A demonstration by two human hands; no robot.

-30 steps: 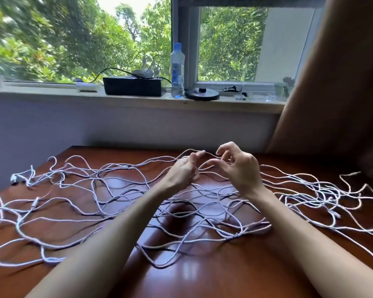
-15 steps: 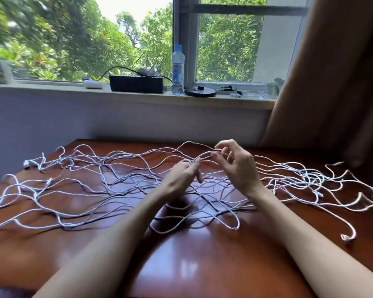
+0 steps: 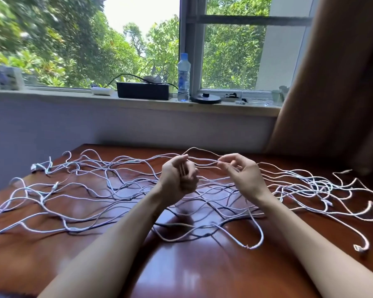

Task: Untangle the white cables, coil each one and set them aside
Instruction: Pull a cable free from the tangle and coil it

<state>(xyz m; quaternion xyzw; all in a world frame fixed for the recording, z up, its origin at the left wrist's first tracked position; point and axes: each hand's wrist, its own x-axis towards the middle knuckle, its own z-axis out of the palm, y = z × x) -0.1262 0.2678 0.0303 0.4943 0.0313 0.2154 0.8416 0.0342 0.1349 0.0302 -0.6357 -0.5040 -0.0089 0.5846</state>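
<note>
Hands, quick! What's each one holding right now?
Left hand: fingers curled round the thin white cables.
Right hand: pinches a strand of them.

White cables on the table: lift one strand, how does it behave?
Probably floppy: the white cables lie in loose waves. Lifting one likely drags neighbours, since strands cross everywhere. Likely light: the right hand pinches a strand up with fingertips.

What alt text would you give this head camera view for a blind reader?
A left hand and right hand pinch a strand of the tangled white cables spread over a reddish wooden table below a window.
</note>
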